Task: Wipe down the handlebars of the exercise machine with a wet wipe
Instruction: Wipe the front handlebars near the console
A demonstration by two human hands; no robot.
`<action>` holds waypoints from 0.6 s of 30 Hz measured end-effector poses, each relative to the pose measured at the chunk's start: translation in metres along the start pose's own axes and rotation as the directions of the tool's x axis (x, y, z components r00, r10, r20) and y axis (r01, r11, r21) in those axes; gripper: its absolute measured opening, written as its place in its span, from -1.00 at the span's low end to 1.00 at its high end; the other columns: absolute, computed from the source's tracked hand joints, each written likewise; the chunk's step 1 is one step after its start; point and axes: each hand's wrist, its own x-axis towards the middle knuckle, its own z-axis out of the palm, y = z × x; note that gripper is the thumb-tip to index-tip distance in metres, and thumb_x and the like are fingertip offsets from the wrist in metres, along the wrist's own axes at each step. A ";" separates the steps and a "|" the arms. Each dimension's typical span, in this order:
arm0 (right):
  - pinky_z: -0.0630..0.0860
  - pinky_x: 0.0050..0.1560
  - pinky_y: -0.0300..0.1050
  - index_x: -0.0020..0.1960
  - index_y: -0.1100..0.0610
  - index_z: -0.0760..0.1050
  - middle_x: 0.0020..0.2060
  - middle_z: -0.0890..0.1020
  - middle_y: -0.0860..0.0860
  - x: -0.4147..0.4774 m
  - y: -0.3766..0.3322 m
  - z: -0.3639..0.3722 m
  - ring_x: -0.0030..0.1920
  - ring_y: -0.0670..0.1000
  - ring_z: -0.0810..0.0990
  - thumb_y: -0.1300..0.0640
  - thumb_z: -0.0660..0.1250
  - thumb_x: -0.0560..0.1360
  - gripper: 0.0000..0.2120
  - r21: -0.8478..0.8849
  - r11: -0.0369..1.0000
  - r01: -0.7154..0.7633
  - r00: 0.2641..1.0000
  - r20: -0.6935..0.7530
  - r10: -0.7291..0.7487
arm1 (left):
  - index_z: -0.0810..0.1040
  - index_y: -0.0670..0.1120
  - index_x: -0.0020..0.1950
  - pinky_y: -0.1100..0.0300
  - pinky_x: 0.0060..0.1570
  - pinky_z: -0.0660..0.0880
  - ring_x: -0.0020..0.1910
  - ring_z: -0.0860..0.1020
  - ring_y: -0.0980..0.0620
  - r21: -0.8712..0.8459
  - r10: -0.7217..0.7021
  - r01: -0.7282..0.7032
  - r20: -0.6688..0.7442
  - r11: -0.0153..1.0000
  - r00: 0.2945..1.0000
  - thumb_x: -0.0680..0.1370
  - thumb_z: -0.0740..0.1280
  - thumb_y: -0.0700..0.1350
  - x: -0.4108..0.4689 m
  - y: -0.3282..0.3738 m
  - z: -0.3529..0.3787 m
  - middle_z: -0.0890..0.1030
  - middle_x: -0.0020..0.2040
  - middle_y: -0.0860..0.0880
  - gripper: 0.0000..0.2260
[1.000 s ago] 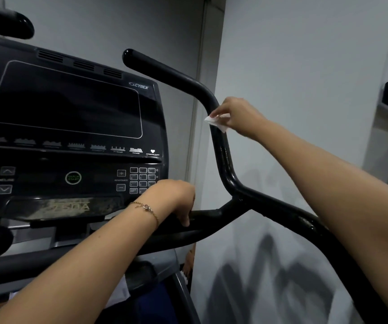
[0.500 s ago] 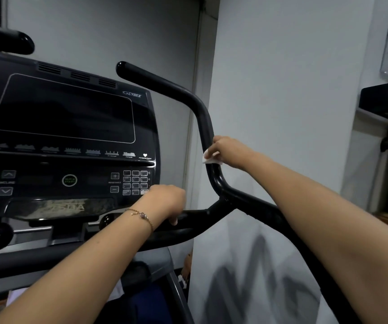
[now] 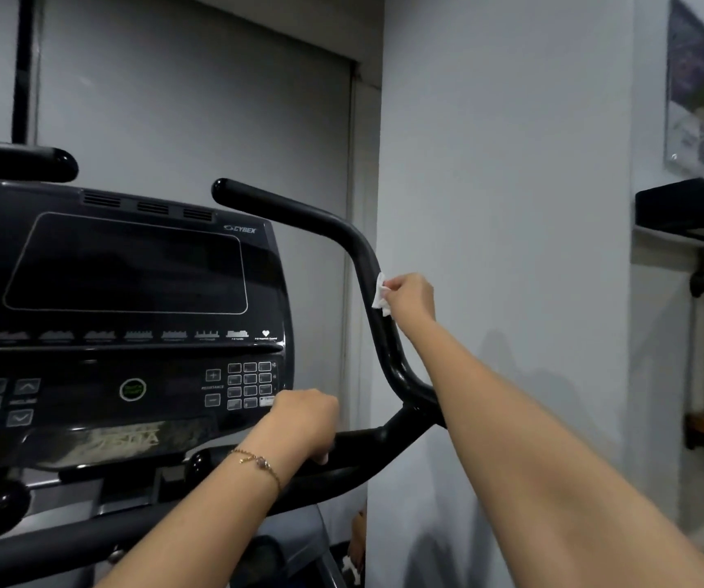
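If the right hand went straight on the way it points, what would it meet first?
The wet wipe it pinches, pressed against the upright stretch of the handlebar: the bar blocks the right hand at once. Beyond, perhaps the console; depth unclear.

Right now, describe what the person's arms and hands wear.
Both arms are bare, no sleeves in view; no gloves. At the left hand, the wrist wears a thin gold-coloured chain bracelet with a small charm. The right hand shows no jewellery.
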 end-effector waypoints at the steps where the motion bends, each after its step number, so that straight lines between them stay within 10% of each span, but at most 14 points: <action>1: 0.42 -0.38 -0.37 -0.26 0.28 0.57 -0.52 0.57 0.03 0.001 -0.002 -0.001 -0.46 -0.05 0.53 0.30 0.25 0.47 -0.82 -0.105 0.994 -0.026 0.999 0.045 0.031 | 0.47 -0.07 0.30 0.05 0.19 0.44 0.24 0.50 -0.08 0.000 0.007 -0.007 -0.003 1.000 1.000 0.48 0.40 -0.09 0.000 -0.001 0.000 0.51 0.27 -0.07 -0.60; 4: 0.31 -0.70 -0.39 -0.39 0.14 0.36 -0.81 0.37 -0.08 0.000 0.000 -0.017 -0.54 -0.03 0.46 0.29 0.31 0.43 -0.74 -0.319 0.936 -0.146 0.958 0.190 0.214 | 0.48 -0.07 0.30 0.04 0.18 0.45 0.23 0.50 -0.08 0.003 0.023 -0.023 -0.010 1.000 1.000 0.48 0.39 -0.07 -0.001 -0.003 0.002 0.52 0.26 -0.06 -0.61; 8: 0.41 -0.50 -0.25 -0.36 0.13 0.33 -0.49 0.47 0.03 0.005 0.000 -0.020 -0.42 -0.01 0.39 0.31 0.29 0.47 -0.73 -0.277 0.950 -0.144 0.957 0.205 0.205 | 0.49 -0.07 0.28 0.05 0.15 0.45 0.21 0.52 -0.07 0.015 0.038 -0.037 -0.030 0.999 0.999 0.48 0.40 -0.07 0.001 -0.004 0.003 0.54 0.24 -0.06 -0.62; 12: 0.35 -0.54 -0.36 -0.38 0.15 0.32 -0.59 0.46 0.00 0.019 -0.005 -0.016 -0.51 -0.08 0.39 0.26 0.20 0.53 -0.69 -0.375 0.917 -0.134 0.954 0.203 0.222 | 0.51 -0.06 0.26 0.07 0.13 0.44 0.19 0.53 -0.05 -0.020 0.056 -0.057 -0.017 0.998 0.998 0.47 0.40 -0.04 0.004 -0.007 0.003 0.56 0.21 -0.04 -0.63; 15: 0.55 -0.35 -0.32 -0.23 0.27 0.48 -0.39 0.57 0.07 0.018 -0.007 -0.033 -0.40 -0.07 0.51 0.34 0.25 0.51 -0.85 -0.450 0.876 -0.175 0.816 0.432 0.385 | 0.53 -0.05 0.24 0.08 0.11 0.44 0.17 0.54 -0.05 -0.053 0.067 -0.067 0.003 0.996 0.998 0.46 0.42 -0.02 0.002 -0.009 0.000 0.57 0.18 -0.03 -0.64; 18: 0.47 -0.35 -0.34 -0.27 0.15 0.40 -0.62 0.52 -0.02 0.004 -0.007 -0.029 -0.36 -0.03 0.43 0.28 0.21 0.53 -0.80 -0.488 0.858 -0.161 0.862 0.354 0.363 | 0.55 -0.03 0.22 0.10 0.11 0.43 0.17 0.54 -0.04 -0.102 0.069 -0.066 0.028 0.993 0.997 0.44 0.44 -0.02 0.002 -0.011 -0.005 0.59 0.18 -0.01 -0.64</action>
